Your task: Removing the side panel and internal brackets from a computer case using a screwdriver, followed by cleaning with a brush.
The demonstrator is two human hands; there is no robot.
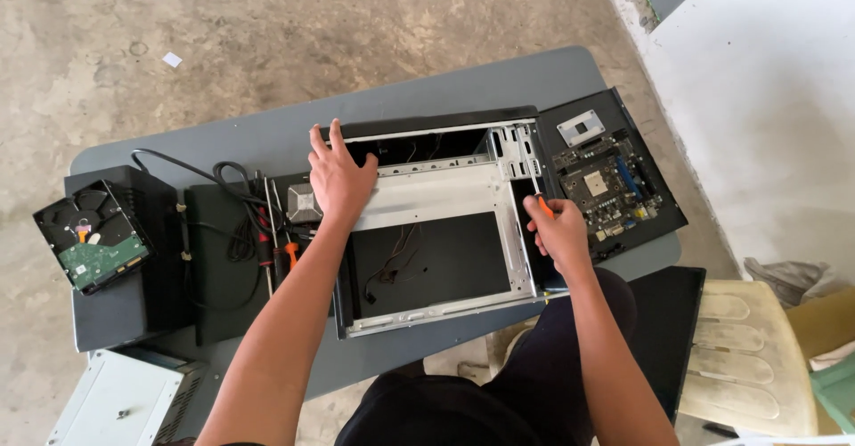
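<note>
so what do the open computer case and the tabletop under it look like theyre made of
The computer case looks like sheet metal: bare silvery-grey panels with a dull sheen, folded edges and punched slots, plus a black outer shell. The left hand presses on its top edge; the right hand holds an orange-handled tool at its side. The tabletop is smooth, matte grey with rounded corners, probably plastic or laminate.

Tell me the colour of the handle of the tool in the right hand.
Orange: the tool's handle shows in the right hand, seen in the head view.
</note>
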